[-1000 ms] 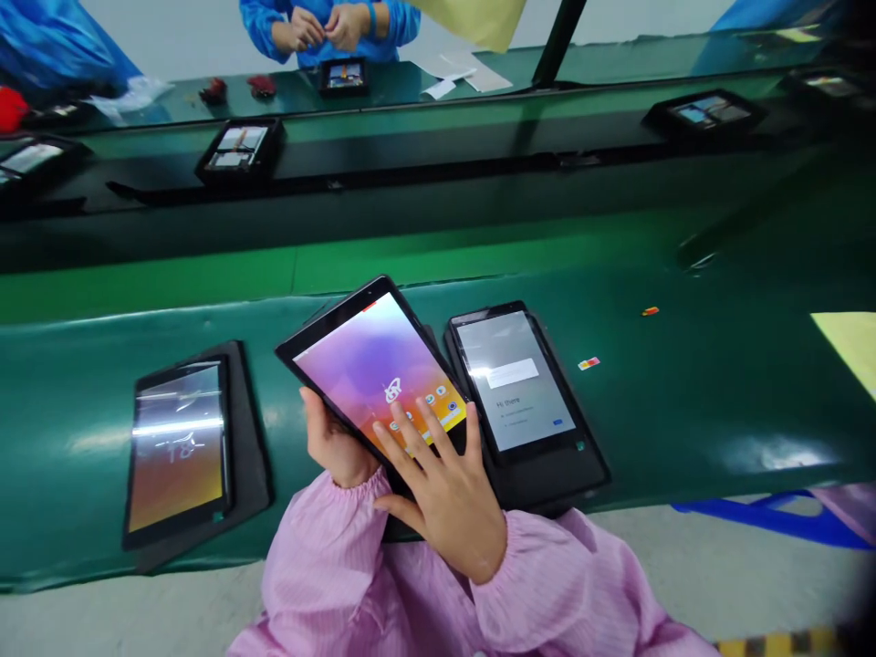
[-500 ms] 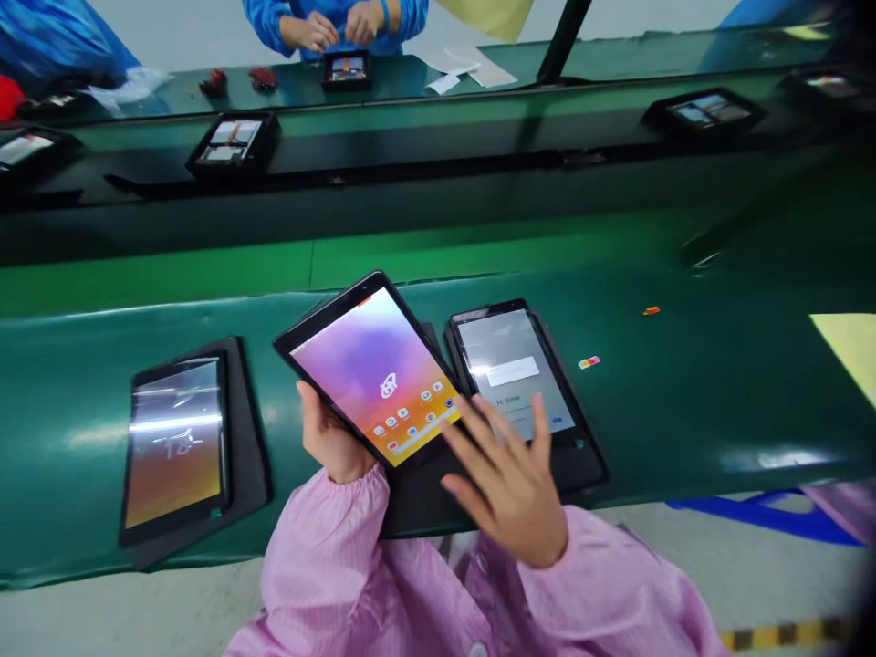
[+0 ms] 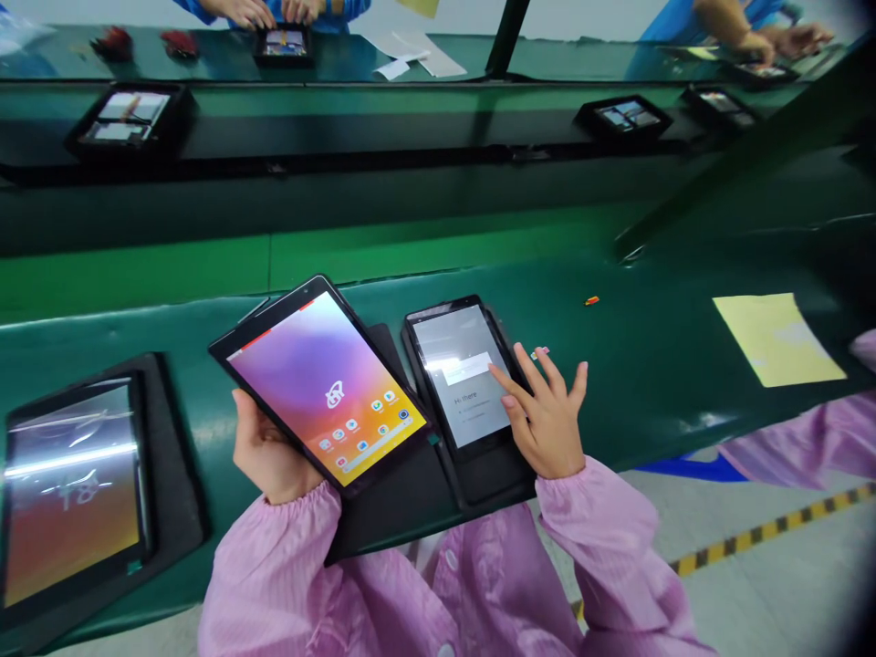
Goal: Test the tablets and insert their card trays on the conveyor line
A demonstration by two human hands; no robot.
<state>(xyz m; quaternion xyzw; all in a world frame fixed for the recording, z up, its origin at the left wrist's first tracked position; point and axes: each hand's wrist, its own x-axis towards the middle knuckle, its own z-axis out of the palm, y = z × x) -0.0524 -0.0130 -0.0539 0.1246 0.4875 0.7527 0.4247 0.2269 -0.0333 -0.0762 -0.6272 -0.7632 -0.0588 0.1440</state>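
My left hand (image 3: 274,452) grips a tablet (image 3: 328,365) by its lower left edge, tilted over a black pad (image 3: 403,502). Its lit screen shows a purple-to-yellow home page with app icons. Right of it, a second tablet (image 3: 455,338) lies in a black tray, displaying "Hi there" and a white pop-up box. Over that screen's right side is my right hand (image 3: 547,420), fingers spread, index fingertip at the pop-up's edge; whether it presses the glass I cannot tell. A third tablet (image 3: 75,484) rests on another black pad at the far left.
A yellow sheet (image 3: 780,338) and small coloured stickers (image 3: 592,300) lie on the green bench to the right. Beyond, a conveyor carries open devices in black trays (image 3: 130,119). Co-workers' hands (image 3: 274,11) are busy across it. A slanted green post (image 3: 739,164) stands at right.
My right hand has moved from the held tablet's lower corner to the "Hi there" tablet's pop-up. My left hand still holds its tablet. The view has swung right, bringing the whole yellow sheet into sight.
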